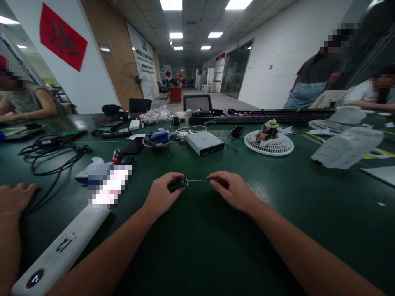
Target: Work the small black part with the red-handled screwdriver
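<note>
My left hand (159, 193) grips a short dark cylinder with a metal rim (179, 183). My right hand (233, 191) pinches a dark handle (221, 183), and a thin metal rod (197, 180) runs from it to the cylinder's open end. The rod's tip meets that rim, but I cannot tell whether it enters. Both hands are raised a little over the green work mat (210, 230). Part of the cylinder is hidden by my left fingers, and my right fingers cover most of the handle.
A co-worker's hand (17, 197) rests at the left beside a white bar (58, 250). Ahead lie a silver metal box (205, 143), a bowl of blue parts (156, 139) and a black cable coil (51, 154). A white fan guard (268, 142) stands at the right.
</note>
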